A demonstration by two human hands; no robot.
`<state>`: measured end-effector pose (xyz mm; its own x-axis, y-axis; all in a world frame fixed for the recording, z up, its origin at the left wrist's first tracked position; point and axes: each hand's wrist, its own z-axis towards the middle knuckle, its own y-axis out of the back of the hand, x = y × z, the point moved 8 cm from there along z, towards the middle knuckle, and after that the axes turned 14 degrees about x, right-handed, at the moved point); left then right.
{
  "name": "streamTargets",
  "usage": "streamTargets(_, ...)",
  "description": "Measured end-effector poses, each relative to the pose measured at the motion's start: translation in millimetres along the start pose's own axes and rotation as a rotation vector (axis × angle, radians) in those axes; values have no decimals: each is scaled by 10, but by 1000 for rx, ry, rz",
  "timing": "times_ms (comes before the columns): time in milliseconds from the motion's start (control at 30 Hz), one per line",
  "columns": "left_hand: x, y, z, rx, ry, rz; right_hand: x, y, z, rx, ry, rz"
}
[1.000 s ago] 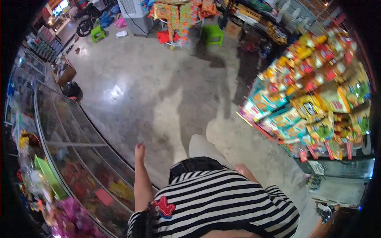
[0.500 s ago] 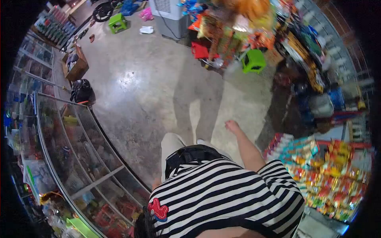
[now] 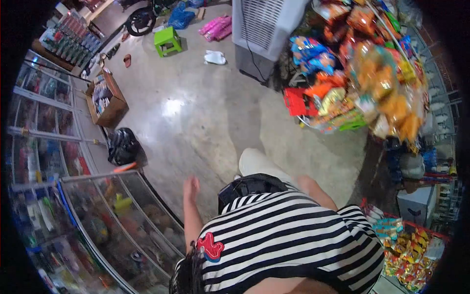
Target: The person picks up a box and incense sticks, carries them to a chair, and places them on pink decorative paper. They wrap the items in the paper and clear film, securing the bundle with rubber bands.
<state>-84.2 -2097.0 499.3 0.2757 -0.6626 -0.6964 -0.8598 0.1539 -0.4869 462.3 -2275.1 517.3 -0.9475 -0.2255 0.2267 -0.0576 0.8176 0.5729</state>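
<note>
My left hand (image 3: 192,186) hangs forward of my body above the concrete floor (image 3: 181,142), its fingers loosely curled with nothing seen in them. The glass display case (image 3: 132,215) stands nearest to it, on the left. On the other side my right hand (image 3: 307,183) is low beside my hip, smeared by motion, its fingers hardly visible. A black waist bag (image 3: 249,188) sits at my front below the striped shirt (image 3: 293,230), and one pale trouser leg (image 3: 257,159) is stretched forward.
Snack bags (image 3: 382,83) hang and pile up at the right, near a red basket (image 3: 299,102). Ahead are an air cooler (image 3: 267,34) and a green stool (image 3: 167,41). A cardboard box (image 3: 110,105) and black plastic bag (image 3: 123,146) line the left side.
My view has moved forward and turned; the stool, cooler and box appear closer. My left hand has swung forward into view, while my right hand has swung back toward my hip.
</note>
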Motion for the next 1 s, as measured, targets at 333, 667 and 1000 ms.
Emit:
streamTargets(333, -3277, 1299, 1942, -561, -250, 318, -243, 2914, 1761, -156, -184, 1171)
streamTargets(667, -4199, 3548, 3295, -251, 34, 326, -722, 8715, 4661, -534, 187, 1234)
streamTargets(1000, -7776, 4365, 7473, -200, 227, 584, -423, 7808, 5251, -472, -66, 755)
